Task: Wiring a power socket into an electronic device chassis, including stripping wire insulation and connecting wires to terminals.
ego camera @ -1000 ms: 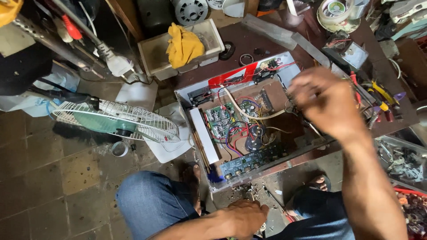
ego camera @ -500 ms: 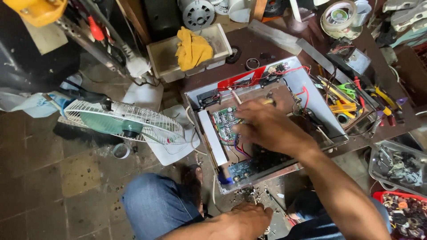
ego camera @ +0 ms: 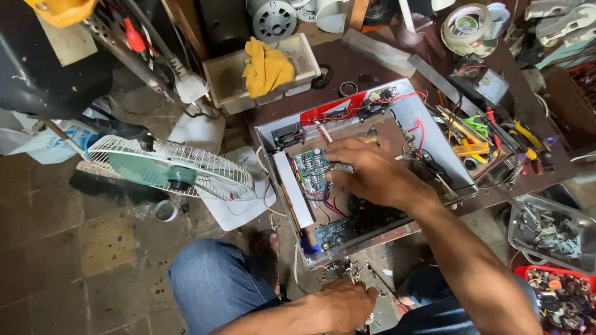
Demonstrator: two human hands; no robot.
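Note:
An open white metal case lies on the brown bench, full of circuit boards and red and white wires. My right hand lies palm down inside it, fingers spread over the green circuit board and touching the wiring. My left hand is low in the view, near my knee, with fingers curled at the case's front corner beside small loose metal parts. What it grips is hidden.
A white tub with a yellow cloth sits behind the case. Hand tools lie to the right, parts bins at lower right. A fan with a white grille lies on the tiled floor at left.
My right hand came down from the case's upper right and moved left onto the green circuit board. The left hand stayed at the case's front corner.

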